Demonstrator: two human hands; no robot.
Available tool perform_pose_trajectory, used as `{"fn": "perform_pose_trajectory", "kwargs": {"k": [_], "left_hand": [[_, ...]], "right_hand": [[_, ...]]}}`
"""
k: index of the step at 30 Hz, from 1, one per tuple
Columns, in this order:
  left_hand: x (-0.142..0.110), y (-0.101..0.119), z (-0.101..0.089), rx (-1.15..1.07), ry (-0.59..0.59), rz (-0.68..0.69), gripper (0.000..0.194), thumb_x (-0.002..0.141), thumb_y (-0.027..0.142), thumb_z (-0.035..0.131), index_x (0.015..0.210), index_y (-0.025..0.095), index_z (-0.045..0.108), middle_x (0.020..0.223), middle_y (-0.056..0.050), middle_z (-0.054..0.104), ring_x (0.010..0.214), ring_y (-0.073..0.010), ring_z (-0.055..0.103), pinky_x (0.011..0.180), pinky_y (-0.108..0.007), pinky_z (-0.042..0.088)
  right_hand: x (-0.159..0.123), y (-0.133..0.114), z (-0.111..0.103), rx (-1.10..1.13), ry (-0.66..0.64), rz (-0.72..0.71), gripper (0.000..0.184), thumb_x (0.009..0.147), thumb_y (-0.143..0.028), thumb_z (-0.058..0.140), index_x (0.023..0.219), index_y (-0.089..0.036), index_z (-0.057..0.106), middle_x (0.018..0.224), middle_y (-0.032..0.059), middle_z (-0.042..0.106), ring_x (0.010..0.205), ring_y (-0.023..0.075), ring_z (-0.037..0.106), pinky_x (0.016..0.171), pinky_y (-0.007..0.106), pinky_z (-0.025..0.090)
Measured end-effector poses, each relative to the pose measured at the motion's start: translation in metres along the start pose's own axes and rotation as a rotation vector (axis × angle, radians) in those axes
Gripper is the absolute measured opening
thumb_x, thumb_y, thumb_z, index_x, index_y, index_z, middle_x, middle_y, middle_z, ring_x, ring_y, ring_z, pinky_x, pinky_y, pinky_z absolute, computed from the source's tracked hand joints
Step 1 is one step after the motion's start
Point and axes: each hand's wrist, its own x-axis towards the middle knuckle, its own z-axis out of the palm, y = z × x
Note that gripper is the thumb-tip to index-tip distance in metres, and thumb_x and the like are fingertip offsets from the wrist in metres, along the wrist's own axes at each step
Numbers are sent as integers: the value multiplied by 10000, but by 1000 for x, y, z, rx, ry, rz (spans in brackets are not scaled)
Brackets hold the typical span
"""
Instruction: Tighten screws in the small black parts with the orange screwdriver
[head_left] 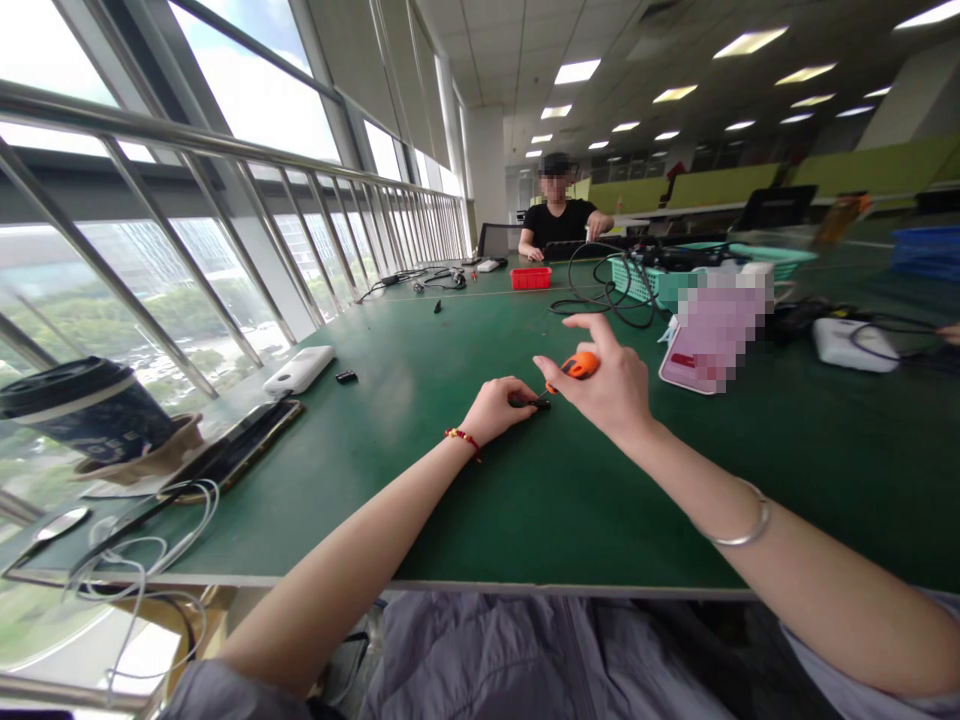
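My left hand (501,408) rests on the green table, its fingers closed on a small black part (541,405) that lies against the tabletop. My right hand (615,378) is just to the right, holding an orange-and-black screwdriver (577,367). Its thumb and index finger stand apart, and the handle sits against the other fingers. The screwdriver's shaft slants down to the left toward the black part; whether the tip touches it I cannot tell. My left fingers partly hide the part.
Left on the table (360,500) are a lidded coffee cup (90,410), a phone (240,450), white cables (142,560), a white device (300,370) and a small black piece (346,377). Beyond are a red tray (530,278), teal basket (637,280), pink phone (705,340) and a seated person (559,220).
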Motion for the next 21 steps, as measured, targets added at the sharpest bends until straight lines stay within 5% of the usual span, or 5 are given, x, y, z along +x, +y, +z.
{"fn": "perform_pose_trajectory", "kwargs": {"k": [3, 5, 11, 17, 21], "left_hand": [[0, -1, 1, 4, 4, -21, 144, 660, 167, 643, 793, 136, 686, 775, -31, 676, 712, -136, 620, 718, -252, 516], [0, -1, 1, 5, 5, -23, 143, 662, 177, 648, 793, 135, 685, 773, -32, 676, 707, -135, 619, 718, -252, 516], [0, -1, 1, -8, 10, -16, 127, 657, 169, 652, 772, 120, 675, 756, -37, 674, 692, -132, 614, 707, -247, 512], [0, -1, 1, -5, 0, -28, 134, 660, 166, 645, 783, 131, 682, 770, -32, 678, 705, -132, 619, 721, -251, 515], [1, 0, 1, -5, 8, -36, 128, 654, 168, 656, 776, 137, 679, 769, -28, 676, 699, -130, 616, 716, -249, 515]], "right_hand": [[-1, -2, 0, 46, -46, 22, 228, 734, -423, 529, 820, -222, 593, 534, -26, 506, 494, 142, 482, 515, 247, 346], [-2, -1, 0, 113, -56, 12, 228, 724, -372, 537, 891, -222, 578, 579, -27, 525, 504, 135, 485, 526, 246, 364], [0, 3, 2, 170, -17, 6, 593, 641, -364, 605, 1178, -203, 413, 771, -4, 585, 552, 139, 515, 494, 245, 362], [0, 0, 0, 77, -55, 66, 242, 723, -452, 545, 788, -223, 589, 526, -29, 491, 536, 153, 505, 538, 254, 354], [-1, 2, 1, 171, -57, 29, 272, 700, -340, 553, 944, -222, 559, 618, -32, 537, 523, 132, 493, 540, 250, 377]]}}
